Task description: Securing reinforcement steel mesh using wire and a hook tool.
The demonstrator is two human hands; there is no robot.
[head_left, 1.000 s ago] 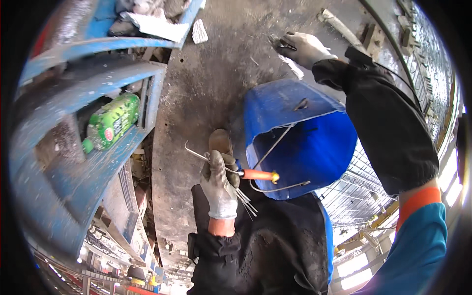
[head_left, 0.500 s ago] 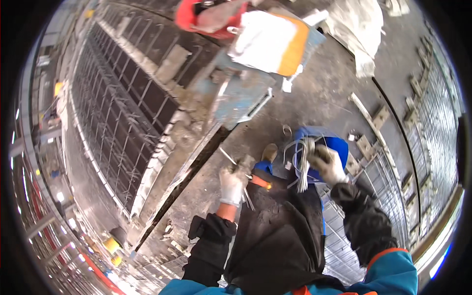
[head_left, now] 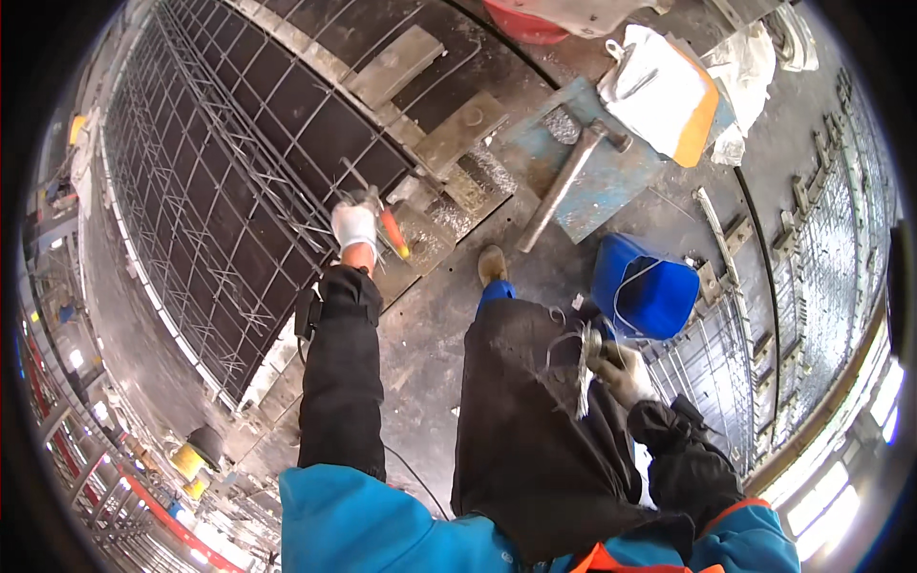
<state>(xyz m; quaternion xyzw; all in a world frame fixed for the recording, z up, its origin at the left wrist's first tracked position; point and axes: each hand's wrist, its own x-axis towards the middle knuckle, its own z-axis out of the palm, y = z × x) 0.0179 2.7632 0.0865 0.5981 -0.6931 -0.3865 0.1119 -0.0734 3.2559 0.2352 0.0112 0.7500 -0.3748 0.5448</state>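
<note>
At 10 o'clock, the left hand (head_left: 354,223) grips an orange-handled tool (head_left: 394,235) by the rebar mesh (head_left: 241,143); at 4, the right hand (head_left: 627,375) clasps a wire bundle (head_left: 584,378). Apparent step: bringing tool to mesh, which calls for steady placement.

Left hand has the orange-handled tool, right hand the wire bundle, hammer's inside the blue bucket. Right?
Not the hammer: the head view shows it lying partly on the worn blue plate, outside the blue bucket. The rest stands: left hand has the orange-handled tool, right hand the wire bundle.
</note>
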